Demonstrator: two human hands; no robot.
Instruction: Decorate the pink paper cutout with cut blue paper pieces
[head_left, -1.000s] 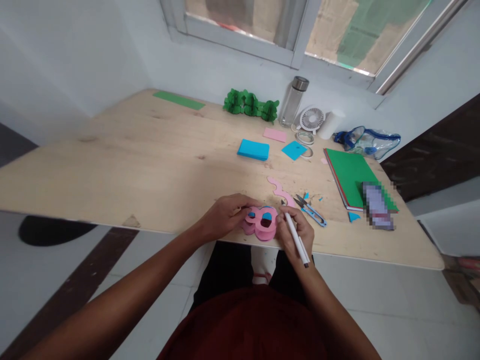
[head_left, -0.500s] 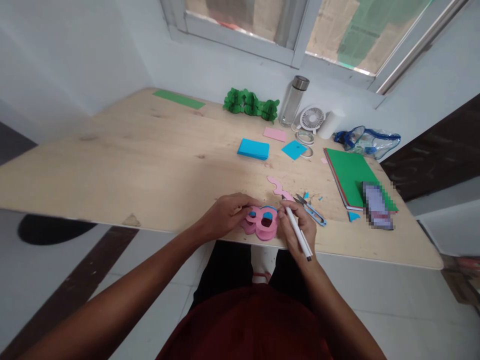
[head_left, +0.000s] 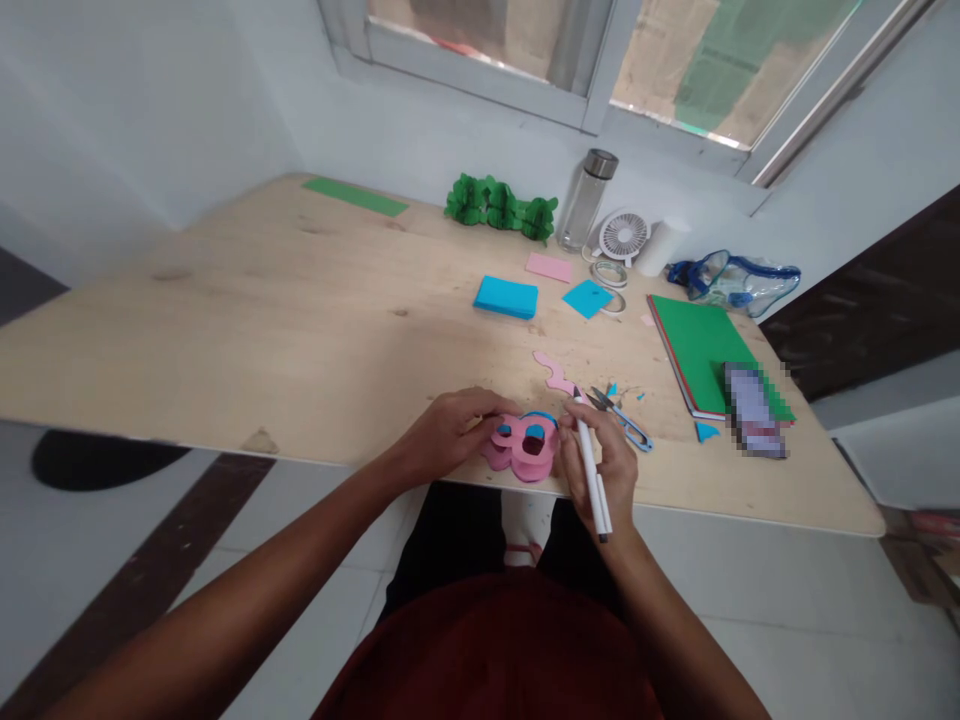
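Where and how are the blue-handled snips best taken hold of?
Probably by the blue handles, coming from the right near side: the snips lie with blades pointing toward the upper left, away from that side. The right hand, holding a marker, is just left of the handles.

no text, brand or number can be read: any print on the pen (head_left: 590, 468), bottle (head_left: 583, 208) or fan (head_left: 624, 237) is too small, and the item (head_left: 752, 410) on the green cover (head_left: 699, 345) is pixelated.

The left tabletop (head_left: 262, 310) lets a hand pass, but snips (head_left: 613, 408) and a pink offcut (head_left: 555, 377) obstruct reach beyond the right hand (head_left: 611, 470).
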